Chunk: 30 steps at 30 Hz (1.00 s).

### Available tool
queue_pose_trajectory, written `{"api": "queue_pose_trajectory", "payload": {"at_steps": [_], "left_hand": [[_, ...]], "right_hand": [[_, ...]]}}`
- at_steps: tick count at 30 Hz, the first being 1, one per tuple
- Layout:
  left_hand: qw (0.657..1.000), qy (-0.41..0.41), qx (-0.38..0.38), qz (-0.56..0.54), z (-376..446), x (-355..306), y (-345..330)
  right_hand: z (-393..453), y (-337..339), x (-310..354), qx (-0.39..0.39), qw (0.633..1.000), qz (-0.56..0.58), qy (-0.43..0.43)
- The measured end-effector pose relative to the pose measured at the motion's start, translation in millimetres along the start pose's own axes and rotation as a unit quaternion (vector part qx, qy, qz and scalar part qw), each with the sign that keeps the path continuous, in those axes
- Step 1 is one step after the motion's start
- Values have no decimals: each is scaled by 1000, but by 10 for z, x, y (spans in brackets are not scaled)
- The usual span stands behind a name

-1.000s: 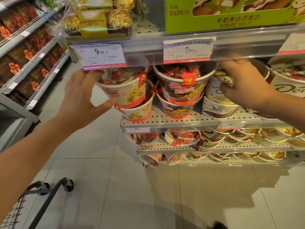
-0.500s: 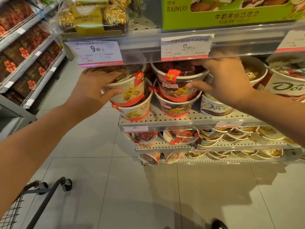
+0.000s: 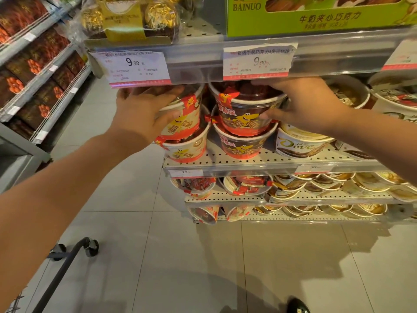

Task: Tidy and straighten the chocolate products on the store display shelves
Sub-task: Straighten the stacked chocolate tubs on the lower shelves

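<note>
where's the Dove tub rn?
Head view, right of centre: the Dove tub sits on the perforated shelf, just right of the stacked brown tubs, below the right hand gripping the top one.

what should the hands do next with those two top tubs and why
Probably ease both tubs back and level. The left hand grips the white top tub, which tilts on the tub below; the right hand grips the dark top tub, which overhangs its lower tub.
</note>
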<state>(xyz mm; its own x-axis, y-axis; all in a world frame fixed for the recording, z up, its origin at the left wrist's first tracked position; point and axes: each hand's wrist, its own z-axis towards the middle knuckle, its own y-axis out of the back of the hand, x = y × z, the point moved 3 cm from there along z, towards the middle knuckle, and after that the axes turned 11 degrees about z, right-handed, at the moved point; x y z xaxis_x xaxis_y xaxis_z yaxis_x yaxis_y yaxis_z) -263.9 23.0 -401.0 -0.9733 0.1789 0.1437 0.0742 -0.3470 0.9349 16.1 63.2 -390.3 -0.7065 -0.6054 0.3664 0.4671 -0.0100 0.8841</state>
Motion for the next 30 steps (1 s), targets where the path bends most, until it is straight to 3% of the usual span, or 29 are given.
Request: {"api": "queue_pose_trajectory", "payload": {"at_steps": [7, 11, 15, 17, 20, 22, 24, 26, 27, 28, 29, 30], "left_hand": [[999, -44, 10, -20, -32, 54, -3], [999, -27, -5, -19, -45, 44, -26], [992, -6, -104, -67, -188, -22, -20], [981, -1, -175, -81, -337, -62, -45], [969, 45, -222, -101, -637, -113, -136], [965, 79, -210, -135, -853, -164, -241], [960, 133, -162, -186, -976, -218, -364], [909, 265, -87, -309, -932, -226, -505], [848, 357, -40, -389, -879, -192, -593], [765, 432, 13, -477, -817, -166, -677], [683, 465, 61, -559, -756, -151, -753], [623, 464, 97, -622, -700, -140, -801]], "right_hand": [[-24, 6, 6, -13, 1000, 7, 12], [-20, -8, 10, -6, 999, 35, 4], [-47, -72, 4, 3, 999, 32, 7], [-173, -67, 55, -50, 997, 57, 4], [-529, -130, 192, -184, 971, 151, -4], [-728, -303, 198, -186, 950, 237, -81], [-800, -489, 109, -139, 911, 323, -216], [-789, -621, -3, -100, 830, 409, -367], [-753, -672, -24, -83, 778, 456, -425], [-702, -711, -28, -69, 732, 496, -461], [-641, -750, -34, -60, 699, 525, -482], [-580, -787, -31, -58, 672, 550, -493]]}}
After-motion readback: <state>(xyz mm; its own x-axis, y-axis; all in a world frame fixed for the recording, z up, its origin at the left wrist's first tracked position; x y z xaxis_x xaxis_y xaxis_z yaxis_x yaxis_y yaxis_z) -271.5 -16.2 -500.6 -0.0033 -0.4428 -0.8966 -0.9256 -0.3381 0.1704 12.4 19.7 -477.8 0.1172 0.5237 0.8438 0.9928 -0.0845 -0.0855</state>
